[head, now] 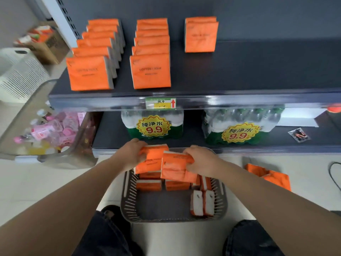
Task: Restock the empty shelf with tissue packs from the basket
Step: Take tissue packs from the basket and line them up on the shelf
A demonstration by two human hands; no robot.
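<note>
The left hand (132, 154) grips one orange tissue pack (154, 163) and the right hand (201, 159) grips a second tissue pack (177, 169), just above the basket (127, 193). They look light, squishy and a bit slippery, so hold the sides gently

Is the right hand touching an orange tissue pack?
Touching. The head view shows the right hand gripping the top edge of a tissue pack, fingers curled round it, over the basket.

Shop: price-tagged shelf (160, 103), discount-stickered water packs (154, 126).
</note>
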